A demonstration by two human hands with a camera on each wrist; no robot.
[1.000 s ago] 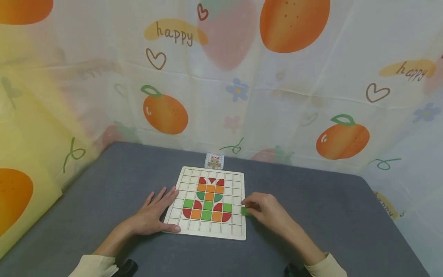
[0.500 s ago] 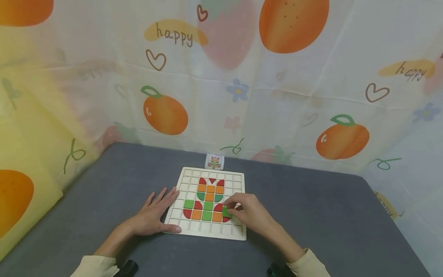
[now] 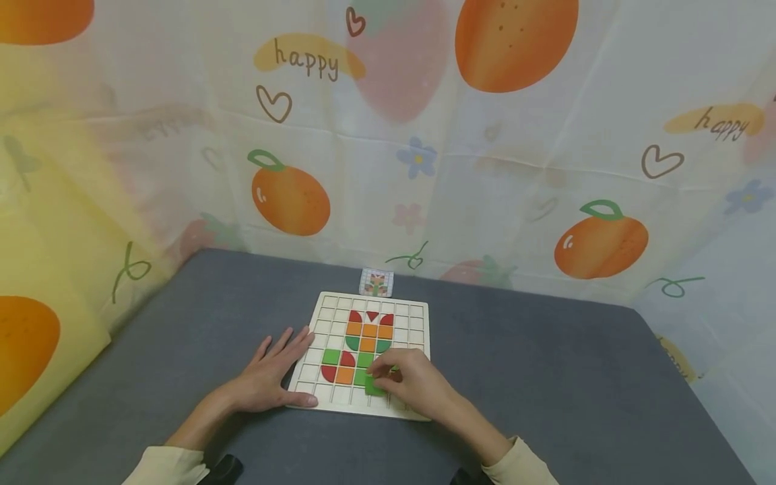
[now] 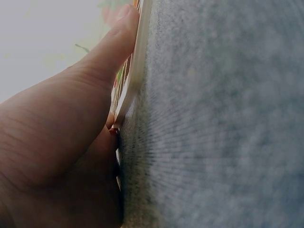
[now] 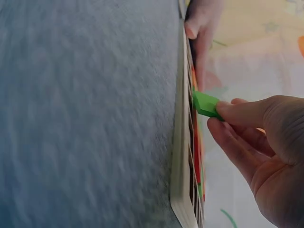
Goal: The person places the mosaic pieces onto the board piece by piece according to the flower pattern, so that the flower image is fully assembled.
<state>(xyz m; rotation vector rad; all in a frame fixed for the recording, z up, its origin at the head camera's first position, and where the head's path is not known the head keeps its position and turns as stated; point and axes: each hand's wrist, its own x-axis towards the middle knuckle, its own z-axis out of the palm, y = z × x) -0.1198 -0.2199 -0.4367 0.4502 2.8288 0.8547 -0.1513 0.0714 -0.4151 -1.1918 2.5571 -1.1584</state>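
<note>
A pale gridded board (image 3: 412,323) lies on the dark table, with red, orange and green tiles forming a flower pattern. My right hand (image 3: 415,380) pinches a green square tile (image 3: 373,386) between thumb and fingers, low over the stem's lower end. In the right wrist view the green tile (image 5: 206,104) is tilted, one edge right at the board's surface. My left hand (image 3: 267,377) rests spread along the board's left edge, thumb on its near-left corner. Its thumb (image 4: 111,45) lies over the board's rim (image 4: 133,80) in the left wrist view. My right hand hides the pattern's right-hand leaf.
Behind the board's far edge lies a small card (image 3: 376,283) printed with a similar flower pattern on a grid. A fruit-printed curtain (image 3: 485,182) hangs along the back and sides of the grey table (image 3: 545,377).
My right hand has carried the green tile leftward from the board's right edge, across the right leaf, to the lower end of the stem. The left hand has stayed in place.
</note>
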